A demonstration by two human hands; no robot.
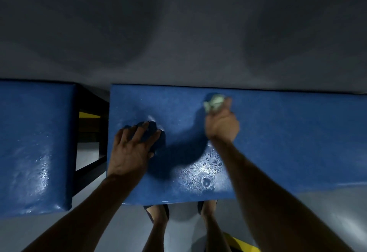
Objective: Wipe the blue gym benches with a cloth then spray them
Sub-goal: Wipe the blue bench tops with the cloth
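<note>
Your right hand (222,126) is curled round a crumpled pale cloth (214,103), pressing it onto the blue bench pad (278,132) close to its far edge, a little right of the pad's middle. Bunching it that way probably gives you a firm wad to scrub with. Your left hand (133,148) lies on the same pad toward its left end, fingers spread and bent; they seem to rest on something dark, though I cannot tell what it is. That hand looks placed to take your weight as you lean over.

Near the front edge, between your arms, the pad shines with wet beads, so that patch likely still wants a pass. A second blue bench (35,144) stands just beside, across a narrow gap on the left.
</note>
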